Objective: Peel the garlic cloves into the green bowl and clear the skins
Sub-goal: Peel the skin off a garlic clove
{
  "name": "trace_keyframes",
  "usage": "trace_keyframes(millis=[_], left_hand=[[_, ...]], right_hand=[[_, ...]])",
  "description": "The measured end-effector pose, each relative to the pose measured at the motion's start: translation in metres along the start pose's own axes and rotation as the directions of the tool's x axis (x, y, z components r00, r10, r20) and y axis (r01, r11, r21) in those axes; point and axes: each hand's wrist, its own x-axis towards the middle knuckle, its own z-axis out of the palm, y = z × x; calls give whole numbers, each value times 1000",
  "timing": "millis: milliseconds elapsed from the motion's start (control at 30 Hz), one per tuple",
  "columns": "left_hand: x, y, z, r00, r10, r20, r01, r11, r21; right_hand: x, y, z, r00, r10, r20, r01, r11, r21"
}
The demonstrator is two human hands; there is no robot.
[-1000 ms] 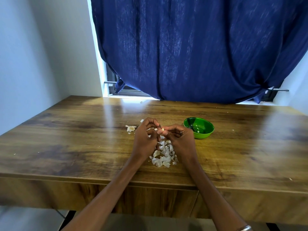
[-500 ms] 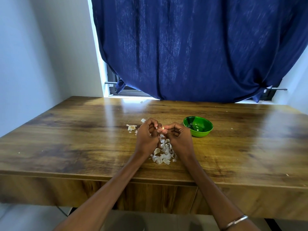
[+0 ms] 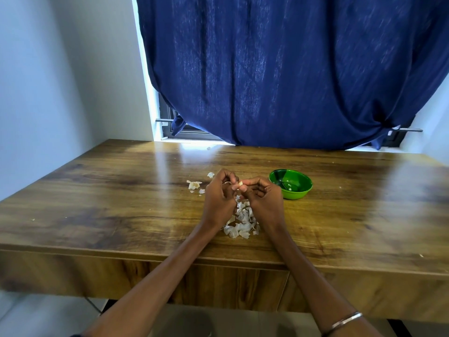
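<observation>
Both hands meet over the wooden table. The left hand and the right hand each pinch the same little garlic clove with curled fingers. The pile of garlic skins lies just under the hands. The green bowl sits right beside the right hand.

A pale garlic clove sits above heaped papery skins, left of the green bowl.
</observation>
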Motion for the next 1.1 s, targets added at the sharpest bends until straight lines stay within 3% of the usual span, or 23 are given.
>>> trace_keyframes(millis=[333, 667, 933, 1100], left_hand=[[-2, 4, -5, 991, -114, -71, 112, 993, -33], [-2, 9, -5, 994, -64, -93, 60, 997, -40], [-1, 5, -8, 979, -195, 67, 204, 964, -172], [-1, 3, -9, 965, -236, 116, 253, 954, -163]], right_hand=[[-1, -3, -3, 998, 68, 10, -69, 991, 114], [-1, -6, -1, 992, 123, 28, -126, 976, 178], [-3, -11, -2, 979, 170, 110, -190, 960, 204], [-1, -8, -3, 974, 186, 130, -207, 962, 179]])
